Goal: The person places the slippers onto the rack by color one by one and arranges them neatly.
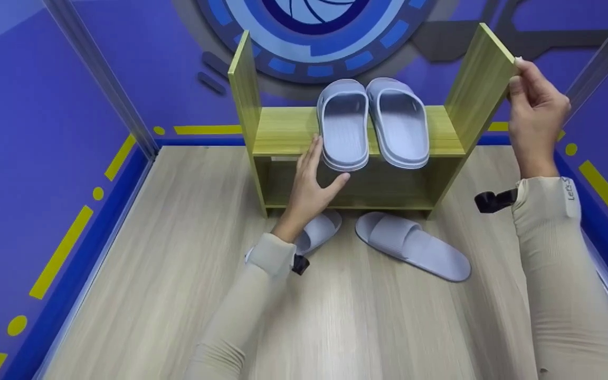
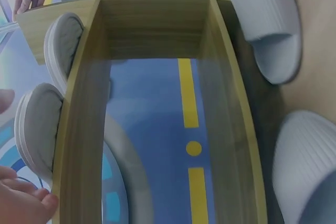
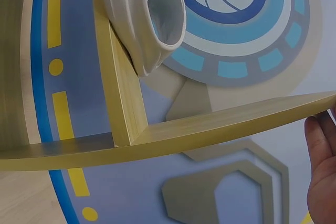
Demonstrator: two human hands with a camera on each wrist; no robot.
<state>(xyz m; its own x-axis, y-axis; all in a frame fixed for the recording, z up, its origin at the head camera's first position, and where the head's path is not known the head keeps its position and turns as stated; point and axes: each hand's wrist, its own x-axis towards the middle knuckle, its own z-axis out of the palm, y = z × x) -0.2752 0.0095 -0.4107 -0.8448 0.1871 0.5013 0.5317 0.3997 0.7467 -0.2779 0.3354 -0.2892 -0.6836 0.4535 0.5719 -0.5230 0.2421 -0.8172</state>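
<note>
- We see the right grip [image 1: 539,111] pinching the upper front edge of the side panel [image 1: 483,87] of a yellow-green rack [image 1: 388,191], thumb against fingers; we judge this hold braces the light-looking frame.
- We see the left grip [image 1: 311,192] spread, fingers extended and thumb well apart. The fingers lie along the outer side of the left clog [image 1: 345,129], with the thumb by its heel end. We cannot tell whether they press on it; the pose suits nudging or squaring more than lifting.
- Just right of the left grip, and leftward from the right grip, the right clog [image 1: 401,126] sits close beside its mate. Both rest on the upper shelf [image 1: 287,126], toes away from us, presumably so they read as a pair; their heel ends seem to overhang its front edge.
- Below the left grip, one slide [image 1: 321,231] is partly hidden by the wrist, in front of the rack on a wood-grain surface [image 1: 330,322].
- Between and below both grips, the other slide [image 1: 415,247] lies askew on that surface, toe toward the rack.
</note>
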